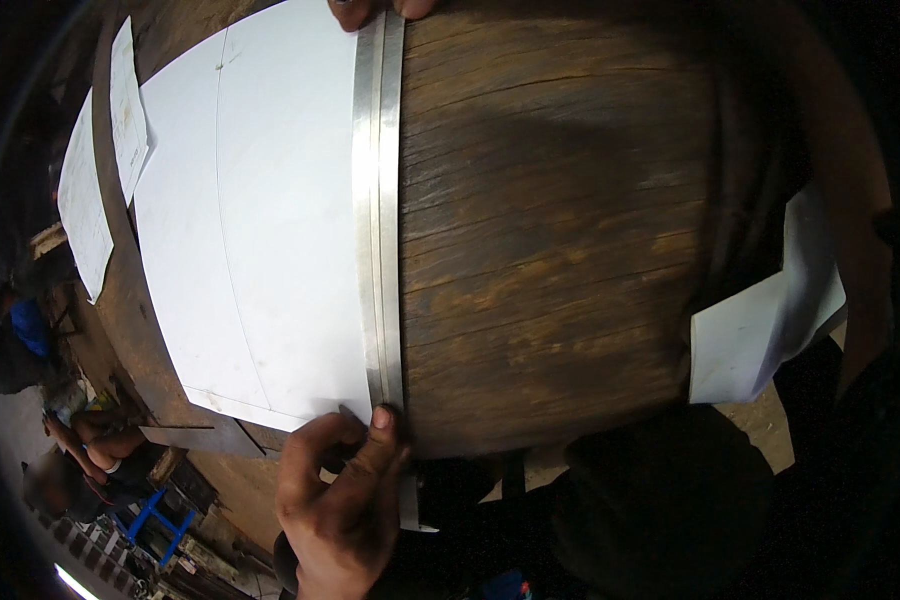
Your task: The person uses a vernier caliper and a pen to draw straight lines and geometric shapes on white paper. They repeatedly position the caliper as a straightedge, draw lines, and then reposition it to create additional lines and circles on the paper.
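Note:
A long, shiny metal straightedge (377, 200) lies down the middle of a large white sheet's right edge, beside bare brown wood. The white sheet (280, 200) carries thin drawn lines along its left and lower parts. At the straightedge's near end, my left hand (340, 490) has its thumb pressed on the metal and its fingers bent beside it. Fingertips of my right hand (382, 10) show at the top edge, one on each side of the straightedge's far end. The rest of that hand is out of the picture.
The worn wooden surface (560, 230) has long cracks. Printed sheets (88, 215) lie at the left, near a flat metal strip (210, 440). A bent white sheet (760, 325) is at the right. Beyond the left side are a seated person (90, 460) and a blue stool (158, 525).

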Motion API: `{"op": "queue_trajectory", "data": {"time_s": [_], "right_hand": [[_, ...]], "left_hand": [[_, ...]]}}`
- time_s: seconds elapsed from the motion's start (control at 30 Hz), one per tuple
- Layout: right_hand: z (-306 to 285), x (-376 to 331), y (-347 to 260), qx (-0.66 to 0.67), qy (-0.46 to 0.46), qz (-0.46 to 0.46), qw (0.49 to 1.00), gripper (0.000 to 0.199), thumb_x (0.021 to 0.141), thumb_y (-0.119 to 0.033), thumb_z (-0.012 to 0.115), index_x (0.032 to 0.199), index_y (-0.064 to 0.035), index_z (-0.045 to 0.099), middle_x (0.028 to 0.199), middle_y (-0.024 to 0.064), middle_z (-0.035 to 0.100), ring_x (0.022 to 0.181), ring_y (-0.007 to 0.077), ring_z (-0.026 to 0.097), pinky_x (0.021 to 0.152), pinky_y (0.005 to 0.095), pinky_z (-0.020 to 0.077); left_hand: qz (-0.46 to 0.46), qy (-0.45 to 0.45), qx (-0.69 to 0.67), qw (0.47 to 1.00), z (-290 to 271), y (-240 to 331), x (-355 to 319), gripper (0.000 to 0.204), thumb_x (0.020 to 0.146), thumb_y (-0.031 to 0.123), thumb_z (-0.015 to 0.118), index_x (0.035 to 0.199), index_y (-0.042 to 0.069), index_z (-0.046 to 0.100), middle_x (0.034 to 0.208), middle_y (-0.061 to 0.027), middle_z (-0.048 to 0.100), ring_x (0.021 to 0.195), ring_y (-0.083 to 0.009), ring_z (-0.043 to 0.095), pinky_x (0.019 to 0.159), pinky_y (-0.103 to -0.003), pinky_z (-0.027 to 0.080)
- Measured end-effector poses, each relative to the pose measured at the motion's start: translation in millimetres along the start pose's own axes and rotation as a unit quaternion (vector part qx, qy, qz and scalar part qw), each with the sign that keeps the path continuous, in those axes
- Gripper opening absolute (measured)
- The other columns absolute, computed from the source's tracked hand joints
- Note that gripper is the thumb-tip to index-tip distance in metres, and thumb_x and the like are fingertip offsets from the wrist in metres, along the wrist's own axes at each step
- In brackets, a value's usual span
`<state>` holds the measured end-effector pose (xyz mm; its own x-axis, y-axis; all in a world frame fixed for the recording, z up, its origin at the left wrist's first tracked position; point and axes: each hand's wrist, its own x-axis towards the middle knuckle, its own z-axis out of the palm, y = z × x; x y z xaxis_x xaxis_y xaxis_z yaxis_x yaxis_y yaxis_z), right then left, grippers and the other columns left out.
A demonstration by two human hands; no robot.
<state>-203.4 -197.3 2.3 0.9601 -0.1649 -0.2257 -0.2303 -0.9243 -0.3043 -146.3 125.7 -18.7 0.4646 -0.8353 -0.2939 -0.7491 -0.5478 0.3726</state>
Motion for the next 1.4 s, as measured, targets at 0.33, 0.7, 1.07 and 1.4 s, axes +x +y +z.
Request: {"op": "queue_trajectory", "data": {"time_s": [0.33,0.7,1.07,1.4], "right_hand": [[-6,9,38,0.106,-0.049,-0.166,0.979,0.032,0.08,-0.017,0.08,0.11,-0.006,0.078,0.101,0.0121,0.077,0.089,0.0231,0.072,0.079,0.0344,0.0535],[-4,11,34,0.103,-0.035,-0.161,0.981,0.034,0.082,-0.017,0.079,0.113,-0.0035,0.077,0.105,0.013,0.077,0.092,0.0231,0.072,0.081,0.034,0.0541],[-14,36,4,0.068,-0.081,-0.014,0.994,0.028,0.081,-0.017,0.08,0.103,-0.0016,0.076,0.098,0.0148,0.076,0.085,0.0262,0.071,0.078,0.0378,0.0543],[13,40,19,-0.002,-0.022,-0.032,0.999,0.028,0.075,-0.014,0.085,0.098,-0.0051,0.071,0.096,0.0051,0.066,0.097,0.0214,0.062,0.089,0.0346,0.0484]], "left_hand": [[-0.013,-0.002,0.011,1.0,0,2,-1,0.037,0.077,-0.009,0.08,0.109,0.009,0.079,0.098,-0.0084,0.063,0.085,-0.0169,0.063,0.071,-0.031,0.055],[0.017,0.006,0.031,0.999,-1,-1,1,0.034,0.078,-0.008,0.079,0.108,0.01,0.08,0.098,-0.0094,0.063,0.083,-0.0181,0.063,0.071,-0.031,0.053],[0.168,-0.019,0.224,0.96,-25,12,9,0.02,0.082,0.013,0.067,0.098,0.008,0.079,0.116,-0.0132,0.061,0.096,-0.0241,0.056,0.077,-0.038,0.044],[-0.015,-0.052,0.154,0.987,21,70,-26,0.089,0.085,0.047,0.074,0.149,-0.006,0.043,0.13,-0.0297,0.051,0.118,-0.0401,0.052,0.095,-0.051,0.046]]}}
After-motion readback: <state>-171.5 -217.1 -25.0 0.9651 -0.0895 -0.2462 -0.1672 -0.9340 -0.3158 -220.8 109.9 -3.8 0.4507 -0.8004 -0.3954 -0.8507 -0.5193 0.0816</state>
